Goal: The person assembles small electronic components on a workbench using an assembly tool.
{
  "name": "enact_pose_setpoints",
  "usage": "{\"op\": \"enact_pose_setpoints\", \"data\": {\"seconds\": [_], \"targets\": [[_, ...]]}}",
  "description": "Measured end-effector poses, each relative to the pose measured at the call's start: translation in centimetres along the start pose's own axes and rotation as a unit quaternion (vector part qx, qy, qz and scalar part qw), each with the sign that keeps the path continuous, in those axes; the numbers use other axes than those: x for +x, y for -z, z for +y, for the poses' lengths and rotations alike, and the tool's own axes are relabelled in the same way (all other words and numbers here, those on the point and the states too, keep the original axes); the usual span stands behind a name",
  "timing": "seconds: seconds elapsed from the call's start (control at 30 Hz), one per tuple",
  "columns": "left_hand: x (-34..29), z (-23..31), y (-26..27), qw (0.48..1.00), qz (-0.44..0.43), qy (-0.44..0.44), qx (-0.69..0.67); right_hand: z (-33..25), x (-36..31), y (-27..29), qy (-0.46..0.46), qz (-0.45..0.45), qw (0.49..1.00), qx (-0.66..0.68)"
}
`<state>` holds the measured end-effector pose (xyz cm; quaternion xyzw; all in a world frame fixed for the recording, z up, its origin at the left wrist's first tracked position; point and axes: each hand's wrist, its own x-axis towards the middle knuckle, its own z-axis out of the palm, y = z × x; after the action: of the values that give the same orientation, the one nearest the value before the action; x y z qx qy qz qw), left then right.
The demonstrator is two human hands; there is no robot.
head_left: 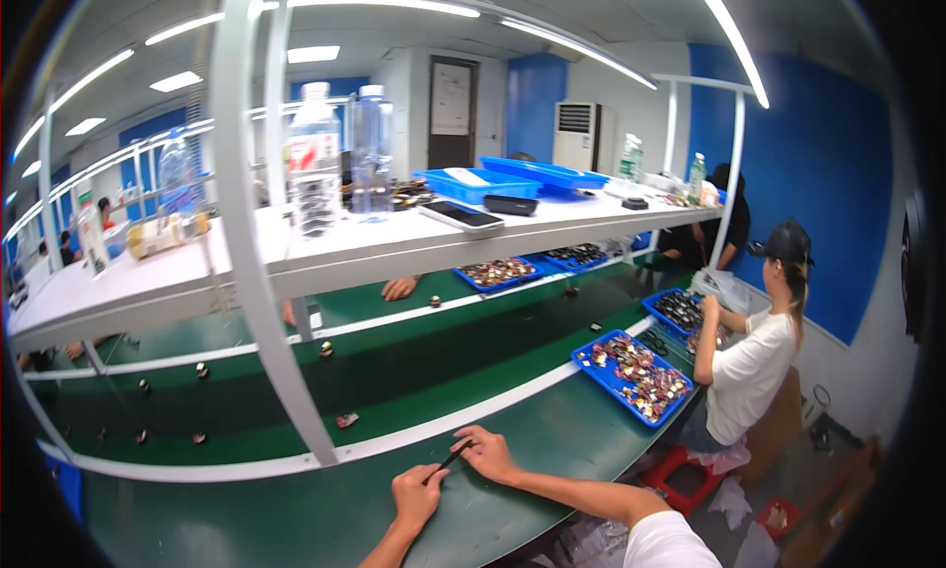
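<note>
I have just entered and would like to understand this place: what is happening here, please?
Over a green workbench, a person's left grip and right grip hold a thin black piece, its exact kind unclear. To their right lies a blue tray of small multicoloured parts. Beyond it, a co-worker in a black cap has a hand at a tray of black parts. Loose pieces lie scattered along the green belt.
</note>
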<state>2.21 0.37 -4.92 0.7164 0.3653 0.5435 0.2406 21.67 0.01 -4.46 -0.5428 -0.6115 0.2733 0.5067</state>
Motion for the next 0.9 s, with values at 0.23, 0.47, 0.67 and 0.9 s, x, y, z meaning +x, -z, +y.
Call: {"op": "enact_pose_setpoints", "data": {"seconds": [0.23,0.47,0.67,0.9], "targets": [[0.0,-0.5,-0.6,0.999,-0.013,-0.040,0.030,1.1,1.7,-0.3,0.027,0.080,0.996,0.016],[-0.4,-0.7,-0.1,0.998,0.000,-0.035,0.055,1.6,3.1,-1.3,0.019,0.042,0.999,0.012],[-0.4,-1.8,-0.6,0.997,-0.007,-0.054,0.056,1.1,2.5,-1.0,0.018,0.049,0.998,0.016],[-0.2,0.2,0.4,0.999,-0.016,-0.017,0.033,1.7,3.1,-0.7,-0.019,0.043,0.993,0.108]]}}
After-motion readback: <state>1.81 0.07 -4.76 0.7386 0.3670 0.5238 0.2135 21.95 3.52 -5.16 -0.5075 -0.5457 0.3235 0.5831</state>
